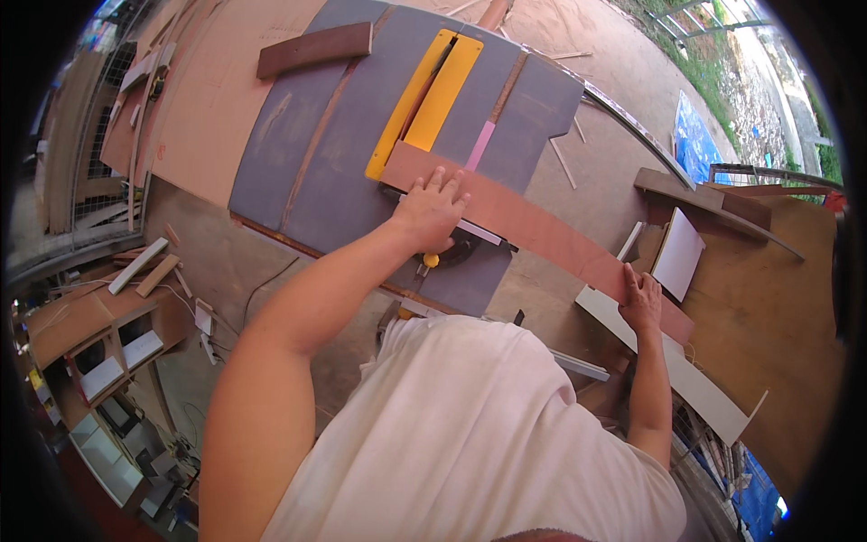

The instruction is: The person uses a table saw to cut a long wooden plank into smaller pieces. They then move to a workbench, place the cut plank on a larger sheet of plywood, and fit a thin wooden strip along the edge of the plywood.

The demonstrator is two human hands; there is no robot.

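Hands (426, 214) (641, 304) on board (533, 224), right end beyond table edge (502, 278)

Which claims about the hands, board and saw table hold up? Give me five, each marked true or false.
1. The left hand rests on the long reddish board. True.
2. The right hand is clear of the long reddish board. False: it touches the board farther right.
3. The slotted insert is yellow. True.
4. The short brown piece lies on the slotted insert. False: it lies left of it.
5. A blue sheet shows at upper right. True.
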